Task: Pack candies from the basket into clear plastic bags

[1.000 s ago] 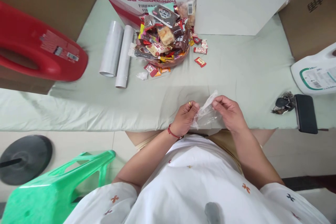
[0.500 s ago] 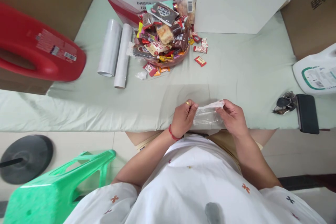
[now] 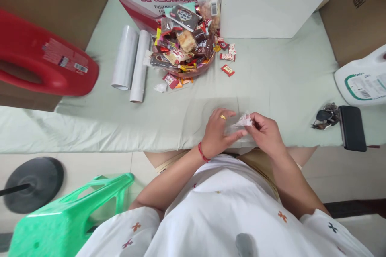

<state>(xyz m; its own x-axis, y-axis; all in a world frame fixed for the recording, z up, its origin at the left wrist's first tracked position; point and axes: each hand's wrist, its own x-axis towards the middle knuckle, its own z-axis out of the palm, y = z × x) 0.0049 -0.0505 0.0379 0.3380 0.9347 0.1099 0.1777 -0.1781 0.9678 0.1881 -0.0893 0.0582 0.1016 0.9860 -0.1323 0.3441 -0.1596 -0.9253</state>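
Observation:
Between my hands at the front edge of the table is a clear plastic bag (image 3: pixel 243 121), its white upper part bunched together. My right hand (image 3: pixel 265 133) pinches that gathered part between thumb and fingers. My left hand (image 3: pixel 219 131), with a gold ring and a red cord at the wrist, has its thumb and fingers apart around the bag's left side. Whether the left thumb touches the plastic I cannot tell. Beyond the hands, a round bowl (image 3: pixel 196 72) is heaped with wrapped snacks and sweets (image 3: pixel 185 40).
Several loose sweets (image 3: pixel 227 70) and a crumpled clear wrapper (image 3: pixel 160 87) lie around the bowl. Two white rolls (image 3: pixel 125 58) and a red jug (image 3: pixel 45 56) are at left. Keys (image 3: pixel 326 116), a black phone (image 3: pixel 352 128) and a white bottle (image 3: pixel 366 78) are at right. Cartons (image 3: pixel 256 4) line the back.
The plastic bag, stretched flat between both hands before, is now bunched at my right fingers. My left hand has let go of its pinch and spread its fingers, moving slightly right.

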